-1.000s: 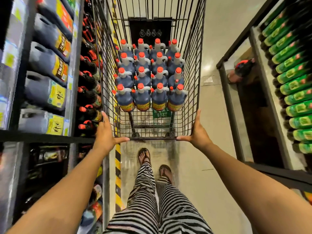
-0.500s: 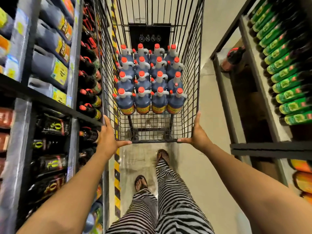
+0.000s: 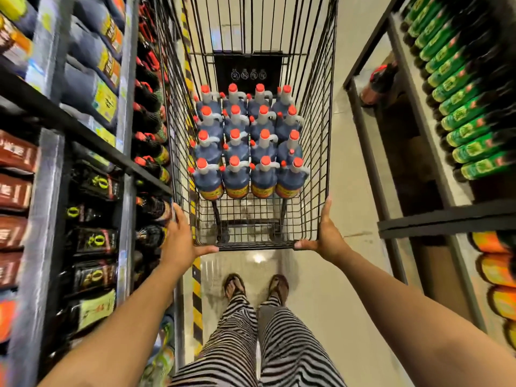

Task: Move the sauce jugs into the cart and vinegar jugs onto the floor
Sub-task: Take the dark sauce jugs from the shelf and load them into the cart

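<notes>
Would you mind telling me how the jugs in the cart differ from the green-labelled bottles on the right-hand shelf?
The jugs stand in the cart in a four-by-four block; the green-labelled bottles line a shelf on the right. The jugs have red caps, pale handles and orange-yellow labels; the green-labelled bottles carry green labels, and their caps are not clear. Both look dark-bodied and tightly packed.

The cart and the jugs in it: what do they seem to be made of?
The cart looks like steel wire with a dark, fairly matte coating: thin straight rods cross in a see-through grid. The jugs look like moulded plastic, dark from the liquid inside, with paler built-in handles. Their caps look like smooth red-orange plastic. The labels may be printed paper or film; too blurred to tell.
</notes>
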The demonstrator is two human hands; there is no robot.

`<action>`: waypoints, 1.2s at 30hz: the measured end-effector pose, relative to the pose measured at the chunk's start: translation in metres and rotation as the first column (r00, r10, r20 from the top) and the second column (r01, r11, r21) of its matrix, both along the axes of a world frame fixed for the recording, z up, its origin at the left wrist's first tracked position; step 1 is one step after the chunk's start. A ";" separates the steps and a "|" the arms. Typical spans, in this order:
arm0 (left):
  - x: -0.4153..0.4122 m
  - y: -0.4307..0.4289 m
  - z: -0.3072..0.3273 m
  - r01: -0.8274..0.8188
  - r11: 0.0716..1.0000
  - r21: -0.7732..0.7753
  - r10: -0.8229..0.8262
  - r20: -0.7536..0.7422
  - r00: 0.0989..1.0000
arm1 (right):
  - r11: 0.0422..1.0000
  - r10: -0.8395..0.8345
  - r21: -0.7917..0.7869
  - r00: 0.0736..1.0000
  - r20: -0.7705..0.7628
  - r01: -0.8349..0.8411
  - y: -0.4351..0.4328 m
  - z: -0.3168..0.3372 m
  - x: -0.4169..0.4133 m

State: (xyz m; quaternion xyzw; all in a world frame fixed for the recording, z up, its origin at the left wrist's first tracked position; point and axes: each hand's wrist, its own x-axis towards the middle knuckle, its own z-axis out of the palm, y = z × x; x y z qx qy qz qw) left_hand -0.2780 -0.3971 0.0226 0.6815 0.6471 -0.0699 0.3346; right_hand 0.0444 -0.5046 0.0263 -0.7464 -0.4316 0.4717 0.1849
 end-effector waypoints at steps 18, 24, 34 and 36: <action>0.030 0.019 0.018 0.197 0.932 0.305 -0.177 -0.093 0.980 | 0.983 0.096 0.061 0.764 0.638 -0.175 0.033 0.024 -0.001; 0.094 0.091 0.012 0.316 0.890 0.328 -0.352 0.055 0.934 | 0.961 0.056 0.209 0.870 0.490 -0.179 0.117 0.026 -0.003; 0.184 0.152 -0.043 0.394 0.918 0.055 -0.394 0.261 0.881 | 0.993 0.031 -0.118 0.936 0.350 0.012 0.175 -0.033 0.026; 0.194 0.156 -0.052 0.309 0.951 0.018 -0.299 0.319 0.899 | 0.991 0.008 -0.128 0.945 0.326 0.036 0.178 -0.040 0.029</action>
